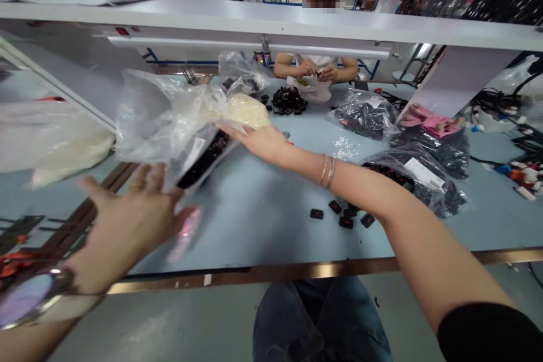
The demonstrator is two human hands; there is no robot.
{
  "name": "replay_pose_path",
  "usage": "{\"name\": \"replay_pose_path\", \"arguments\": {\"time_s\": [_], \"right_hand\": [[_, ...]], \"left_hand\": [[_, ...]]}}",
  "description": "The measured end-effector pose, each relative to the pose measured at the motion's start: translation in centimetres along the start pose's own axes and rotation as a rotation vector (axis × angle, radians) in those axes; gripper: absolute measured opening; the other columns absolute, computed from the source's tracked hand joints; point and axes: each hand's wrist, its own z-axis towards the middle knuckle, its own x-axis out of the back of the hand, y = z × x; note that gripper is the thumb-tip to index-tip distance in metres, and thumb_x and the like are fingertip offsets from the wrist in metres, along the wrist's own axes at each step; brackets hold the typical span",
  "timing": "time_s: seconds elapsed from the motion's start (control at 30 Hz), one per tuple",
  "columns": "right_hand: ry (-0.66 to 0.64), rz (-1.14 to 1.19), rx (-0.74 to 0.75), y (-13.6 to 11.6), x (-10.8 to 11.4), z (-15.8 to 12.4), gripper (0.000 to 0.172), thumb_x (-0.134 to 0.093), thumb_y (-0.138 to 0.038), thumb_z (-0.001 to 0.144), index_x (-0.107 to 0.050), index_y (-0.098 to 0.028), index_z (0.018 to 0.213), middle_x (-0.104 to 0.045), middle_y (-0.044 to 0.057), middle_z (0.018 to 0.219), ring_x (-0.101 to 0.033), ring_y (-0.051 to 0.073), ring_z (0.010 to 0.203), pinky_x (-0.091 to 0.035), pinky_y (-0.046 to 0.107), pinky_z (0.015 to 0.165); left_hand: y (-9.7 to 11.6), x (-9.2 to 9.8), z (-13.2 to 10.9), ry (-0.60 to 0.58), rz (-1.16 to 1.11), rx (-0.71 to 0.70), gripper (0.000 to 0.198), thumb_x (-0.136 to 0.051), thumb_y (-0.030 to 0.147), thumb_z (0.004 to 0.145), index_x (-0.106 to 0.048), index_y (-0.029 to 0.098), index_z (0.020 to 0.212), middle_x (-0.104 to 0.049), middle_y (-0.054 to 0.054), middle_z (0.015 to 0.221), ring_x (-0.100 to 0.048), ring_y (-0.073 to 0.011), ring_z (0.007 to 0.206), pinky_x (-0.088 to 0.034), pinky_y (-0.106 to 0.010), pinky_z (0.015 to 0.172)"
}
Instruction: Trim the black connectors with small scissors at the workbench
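My left hand (133, 215), with a watch at its wrist, is slightly blurred, its fingers spread at the near-left side of a clear plastic bag (203, 153) of black parts. Whether its fingertips touch the film I cannot tell. My right hand (267, 142) reaches across to the bag's far right side, its fingers closed on the plastic. The bag lies tilted, with a white label on it. Behind it, a clear bag of cream-coloured contents (248, 111) stands on the table. A small pink-and-clear wrapper (186, 232) is below the bag, near my left hand.
Several small black parts (345, 222) lie near the table's front edge (322, 270). Tiny white pieces (344, 148) and a black-part pile (288, 100) lie further back. Filled bags (419, 175) and pink gloves (430, 120) are at right. A person's hands (318, 69) work opposite, below the shelf (237, 14).
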Motion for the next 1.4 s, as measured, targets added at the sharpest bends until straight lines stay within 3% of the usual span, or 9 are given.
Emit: {"name": "replay_pose_path", "arguments": {"time_s": [0.23,0.37,0.47,0.63,0.83,0.93,1.1,1.23,1.4], "right_hand": [[-0.221,0.11,0.123,2.6,-3.5,-9.9,0.05,-0.036,-0.011,0.094,-0.045,-0.028,0.139,-0.058,0.01,0.133,-0.066,0.018,0.081,-0.049,0.03,0.066],[-0.235,0.281,-0.206,0.0,-3.5,-15.9,0.038,-0.036,-0.033,0.097,-0.055,-0.023,0.128,-0.063,0.011,0.121,-0.066,0.021,0.088,-0.049,0.032,0.066],[-0.285,0.36,-0.088,-2.9,-4.9,-19.2,0.05,-0.039,-0.056,0.093,-0.054,-0.026,0.129,-0.056,0.014,0.13,-0.066,0.021,0.082,-0.05,0.033,0.064],[-0.353,0.228,-0.253,-2.5,-7.7,-21.7,0.036,-0.035,-0.037,0.097,-0.055,-0.021,0.122,-0.061,0.015,0.113,-0.066,0.022,0.086,-0.049,0.03,0.065],[-0.354,0.137,-0.375,1.0,-8.6,-24.6,0.038,-0.03,-0.032,0.098,-0.053,-0.021,0.126,-0.061,0.014,0.111,-0.067,0.022,0.084,-0.048,0.029,0.063],[-0.375,0.166,-0.394,1.3,-8.1,-25.1,0.039,-0.028,-0.031,0.099,-0.055,-0.02,0.125,-0.061,0.015,0.111,-0.067,0.022,0.086,-0.048,0.028,0.064],[-0.279,0.394,-0.492,1.6,-6.3,-23.4,0.035,-0.037,-0.034,0.098,-0.054,-0.025,0.126,-0.067,0.01,0.107,-0.067,0.019,0.085,-0.047,0.028,0.071],[-0.049,0.769,-0.687,2.9,-5.8,-20.0,0.04,-0.044,-0.04,0.095,-0.047,-0.023,0.131,-0.069,0.002,0.086,-0.065,0.016,0.077,-0.046,0.026,0.07],[-0.033,1.068,-0.732,4.4,-7.2,-15.9,0.042,-0.05,-0.046,0.091,-0.054,-0.02,0.123,-0.065,-0.001,0.074,-0.061,0.014,0.062,-0.046,0.024,0.061]], "left_hand": [[4.8,-3.8,-2.5,-0.008,0.141,-0.315,0.031,-0.062,0.045,0.081,-0.069,0.017,0.093,-0.056,-0.02,0.135,-0.043,-0.0404,0.13,-0.001,-0.077,0.101],[6.0,-3.6,-1.9,0.075,0.095,-0.317,0.034,-0.047,0.044,0.093,-0.066,0.018,0.102,-0.058,-0.018,0.133,-0.043,-0.0366,0.131,0.0,-0.076,0.102],[8.3,-3.6,-1.3,0.091,0.043,-0.295,0.028,-0.044,0.034,0.095,-0.066,0.019,0.103,-0.055,-0.018,0.136,-0.043,-0.0358,0.133,-0.004,-0.076,0.104],[13.7,-5.8,-0.9,-0.004,-0.172,-0.394,0.025,-0.05,0.019,0.089,-0.068,0.023,0.107,-0.055,-0.015,0.137,-0.041,-0.0369,0.134,-0.007,-0.075,0.106],[18.2,-11.6,2.0,-0.223,-0.341,-0.441,0.04,-0.049,0.019,0.088,-0.057,0.016,0.127,-0.048,-0.021,0.142,-0.041,-0.0357,0.134,-0.035,-0.062,0.104],[20.0,-13.6,5.8,-0.226,-0.577,-0.365,0.04,-0.043,0.013,0.088,-0.056,0.012,0.125,-0.055,-0.019,0.135,-0.053,-0.0271,0.124,-0.044,-0.045,0.103],[21.6,-13.7,10.1,-0.349,-1.006,-0.112,0.035,-0.042,0.013,0.081,-0.062,0.012,0.11,-0.07,-0.012,0.104,-0.066,-0.0224,0.097,-0.052,-0.04,0.091],[20.8,-12.5,9.1,-0.553,-1.453,-0.275,0.041,-0.054,0.02,0.074,-0.059,0.016,0.114,-0.067,-0.01,0.115,-0.065,-0.0212,0.096,-0.054,-0.035,0.082],[19.1,-12.8,7.2,-0.438,-1.446,-0.08,0.03,-0.065,0.032,0.07,-0.064,0.015,0.094,-0.071,-0.008,0.094,-0.065,-0.0229,0.087,-0.052,-0.036,0.081]]}}
